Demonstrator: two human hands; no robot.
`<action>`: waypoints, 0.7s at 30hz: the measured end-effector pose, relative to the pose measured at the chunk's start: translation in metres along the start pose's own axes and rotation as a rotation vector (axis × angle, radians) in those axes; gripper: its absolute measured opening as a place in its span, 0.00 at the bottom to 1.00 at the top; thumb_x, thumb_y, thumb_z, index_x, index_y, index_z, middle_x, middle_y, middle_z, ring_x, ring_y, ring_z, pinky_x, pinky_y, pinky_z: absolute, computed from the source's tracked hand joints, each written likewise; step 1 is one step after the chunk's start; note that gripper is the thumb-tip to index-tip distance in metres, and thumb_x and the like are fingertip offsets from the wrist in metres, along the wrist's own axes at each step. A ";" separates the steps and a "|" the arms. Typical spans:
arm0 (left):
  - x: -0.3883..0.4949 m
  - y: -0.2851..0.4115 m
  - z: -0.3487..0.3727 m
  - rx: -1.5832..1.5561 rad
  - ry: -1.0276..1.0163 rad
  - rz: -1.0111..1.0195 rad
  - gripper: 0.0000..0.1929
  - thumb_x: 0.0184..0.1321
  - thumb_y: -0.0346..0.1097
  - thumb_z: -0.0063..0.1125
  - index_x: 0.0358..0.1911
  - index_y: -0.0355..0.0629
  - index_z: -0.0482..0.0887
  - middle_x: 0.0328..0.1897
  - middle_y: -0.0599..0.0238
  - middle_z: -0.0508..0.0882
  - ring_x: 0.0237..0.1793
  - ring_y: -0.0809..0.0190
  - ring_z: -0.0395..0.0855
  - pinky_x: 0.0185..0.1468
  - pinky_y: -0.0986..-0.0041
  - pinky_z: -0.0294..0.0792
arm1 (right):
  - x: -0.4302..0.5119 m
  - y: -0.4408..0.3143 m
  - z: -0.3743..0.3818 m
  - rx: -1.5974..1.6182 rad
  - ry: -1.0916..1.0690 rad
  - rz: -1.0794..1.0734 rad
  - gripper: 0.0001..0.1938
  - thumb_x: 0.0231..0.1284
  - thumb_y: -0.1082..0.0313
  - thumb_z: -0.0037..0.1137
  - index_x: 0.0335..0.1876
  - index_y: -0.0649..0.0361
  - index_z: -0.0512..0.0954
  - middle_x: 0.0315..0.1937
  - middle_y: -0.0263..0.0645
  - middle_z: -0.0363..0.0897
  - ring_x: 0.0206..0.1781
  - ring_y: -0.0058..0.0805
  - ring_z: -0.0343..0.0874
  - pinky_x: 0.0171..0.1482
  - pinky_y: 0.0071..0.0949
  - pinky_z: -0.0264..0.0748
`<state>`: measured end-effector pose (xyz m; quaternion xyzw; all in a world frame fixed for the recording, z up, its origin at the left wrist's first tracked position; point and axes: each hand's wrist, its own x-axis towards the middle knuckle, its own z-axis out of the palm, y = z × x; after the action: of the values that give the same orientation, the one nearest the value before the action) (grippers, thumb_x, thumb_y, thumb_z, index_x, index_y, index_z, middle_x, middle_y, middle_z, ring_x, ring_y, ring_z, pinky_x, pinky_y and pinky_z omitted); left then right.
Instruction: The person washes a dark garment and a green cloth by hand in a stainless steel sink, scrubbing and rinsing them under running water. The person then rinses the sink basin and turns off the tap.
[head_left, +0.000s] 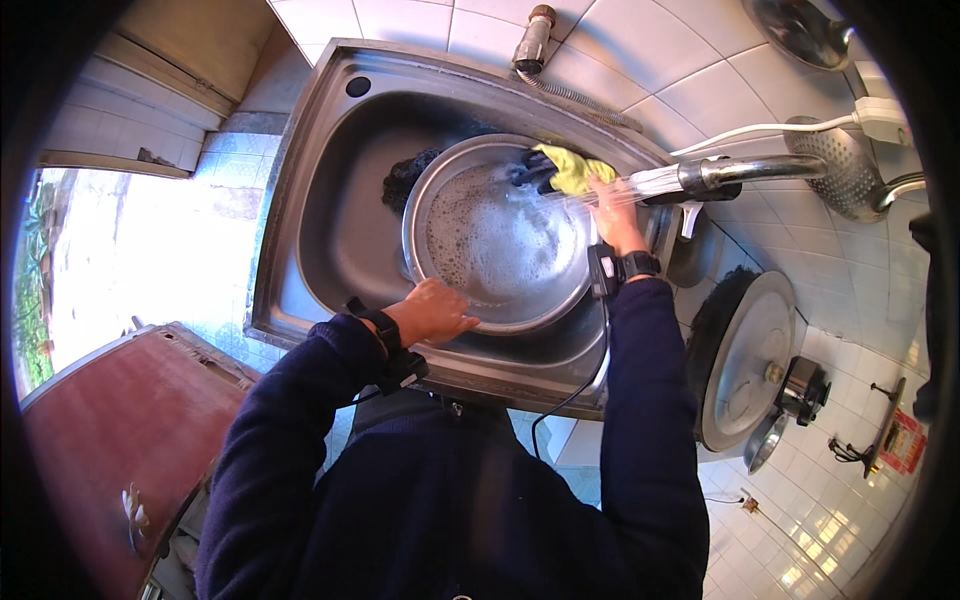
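A round metal basin (418, 238) with foamy water tilts inside the stainless steel sink (352, 225). My left hand (435, 311) rests at its near rim; the fingers are partly hidden and I cannot tell whether they grip the rim. My right hand (616, 217) holds a yellow-green cloth (574, 169) at the basin's far right side, beneath water running from the faucet (765, 169). Something dark, of unclear kind, lies beside the cloth in the basin (534, 171). A black mesh-like clump (409, 180) sits in the sink against the basin's left side.
A flexible metal hose (570, 96) runs along the tiled wall behind the sink. Skimmers and ladles, one a perforated skimmer (832, 161), hang at the right. A large round lid (754, 364) stands right of my arm. A red tabletop (135, 435) lies at the left.
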<state>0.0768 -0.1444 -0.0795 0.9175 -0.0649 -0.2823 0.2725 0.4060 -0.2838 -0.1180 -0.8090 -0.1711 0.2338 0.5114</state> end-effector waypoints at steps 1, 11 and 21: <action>-0.001 0.002 -0.001 -0.014 0.057 0.016 0.24 0.68 0.54 0.41 0.36 0.38 0.81 0.37 0.53 0.84 0.43 0.47 0.82 0.47 0.56 0.72 | -0.003 0.003 -0.012 -0.100 0.060 0.185 0.20 0.56 0.67 0.61 0.54 0.63 0.76 0.41 0.50 0.83 0.44 0.37 0.83 0.47 0.34 0.78; 0.003 -0.005 0.016 0.091 -0.032 0.015 0.23 0.65 0.54 0.45 0.40 0.38 0.82 0.40 0.53 0.84 0.45 0.48 0.82 0.47 0.57 0.70 | -0.172 -0.033 0.022 -0.805 -0.521 0.510 0.13 0.57 0.60 0.57 0.44 0.58 0.79 0.36 0.46 0.84 0.37 0.38 0.85 0.43 0.37 0.79; 0.003 -0.049 0.016 -0.662 0.658 -0.249 0.16 0.63 0.33 0.47 0.52 0.42 0.80 0.45 0.46 0.84 0.49 0.44 0.82 0.56 0.62 0.72 | -0.195 -0.031 0.174 0.146 -0.640 0.356 0.17 0.57 0.74 0.57 0.52 0.68 0.75 0.42 0.39 0.81 0.45 0.24 0.78 0.51 0.26 0.73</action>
<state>0.0686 -0.1114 -0.1181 0.8230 0.2283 -0.0131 0.5200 0.1465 -0.2416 -0.1140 -0.6733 -0.1619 0.5719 0.4398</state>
